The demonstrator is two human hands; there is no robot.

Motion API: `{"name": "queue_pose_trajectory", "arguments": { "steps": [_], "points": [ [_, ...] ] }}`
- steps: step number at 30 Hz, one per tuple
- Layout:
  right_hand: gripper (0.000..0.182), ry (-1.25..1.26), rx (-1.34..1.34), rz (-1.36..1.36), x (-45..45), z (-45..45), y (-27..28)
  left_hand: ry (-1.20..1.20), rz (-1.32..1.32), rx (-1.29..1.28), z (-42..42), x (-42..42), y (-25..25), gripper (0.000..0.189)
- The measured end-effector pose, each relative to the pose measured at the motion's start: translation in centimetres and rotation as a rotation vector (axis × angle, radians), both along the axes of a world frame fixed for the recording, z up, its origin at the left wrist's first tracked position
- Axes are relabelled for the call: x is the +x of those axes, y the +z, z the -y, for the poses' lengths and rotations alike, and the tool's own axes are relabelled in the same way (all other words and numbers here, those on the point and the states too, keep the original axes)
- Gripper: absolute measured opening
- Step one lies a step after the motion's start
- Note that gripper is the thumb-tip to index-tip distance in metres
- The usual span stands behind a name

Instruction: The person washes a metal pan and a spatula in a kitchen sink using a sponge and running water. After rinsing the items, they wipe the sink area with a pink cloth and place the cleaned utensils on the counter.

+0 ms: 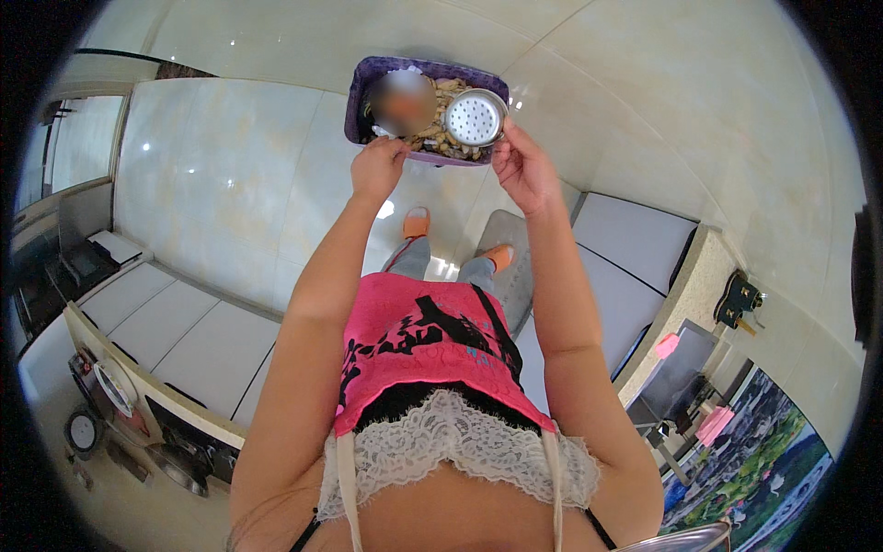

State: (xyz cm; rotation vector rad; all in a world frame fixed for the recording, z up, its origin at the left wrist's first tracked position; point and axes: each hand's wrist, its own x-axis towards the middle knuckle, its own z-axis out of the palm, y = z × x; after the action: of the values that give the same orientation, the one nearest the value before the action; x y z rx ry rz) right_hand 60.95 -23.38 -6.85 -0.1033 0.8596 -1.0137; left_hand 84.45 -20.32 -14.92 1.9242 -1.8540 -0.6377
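Observation:
My right hand grips the rim of a small round metal strainer with a perforated base. The strainer is over the right side of a purple waste bin. Beneath it, yellowish-brown peels and other scraps fill the bin. My left hand is at the bin's near rim, fingers drawn together; whether they hold anything is hidden. A blurred patch covers part of the bin's contents, just beyond my left fingers.
The bin stands on glossy floor tiles against a tiled wall. A grey mat lies under one orange slipper. White cabinets line the left side, with a wok on the counter above. To the right are more cabinets and a sink.

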Motion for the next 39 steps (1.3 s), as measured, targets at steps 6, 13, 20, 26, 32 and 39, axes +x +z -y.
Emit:
{"name": "queue_pose_trajectory", "arguments": {
  "steps": [6, 13, 20, 26, 32, 39],
  "points": [
    [0.009, -0.107, 0.107, -0.069, -2.3, 0.4, -6.4, -0.037, 0.029, -0.008, 0.3, -0.8, -0.7, 0.008],
    [0.008, -0.172, 0.173, -0.117, -2.5, 0.9, -8.1, -0.092, 0.022, -0.087, 0.7, 0.1, -1.0, 0.010],
    [0.008, -0.344, -0.032, -0.099, -3.5, -4.0, -12.6, -0.180, -0.080, -0.021, 0.3, -1.8, -1.3, 0.018],
    [0.019, -0.193, -0.193, -0.092, -5.8, -12.4, 4.2, -0.470, 0.049, -0.167, 0.2, -3.1, 3.6, 0.058],
    [0.023, -0.606, -0.102, -0.815, -24.5, -35.3, 10.9, -0.902, 0.083, -0.077, -5.9, -19.9, 8.2, 0.043],
    [0.014, -0.417, 0.513, -2.043, -50.4, -57.4, 3.6, -1.250, 0.037, 0.065, -15.0, -41.2, 10.8, 0.031]
  ]
}}
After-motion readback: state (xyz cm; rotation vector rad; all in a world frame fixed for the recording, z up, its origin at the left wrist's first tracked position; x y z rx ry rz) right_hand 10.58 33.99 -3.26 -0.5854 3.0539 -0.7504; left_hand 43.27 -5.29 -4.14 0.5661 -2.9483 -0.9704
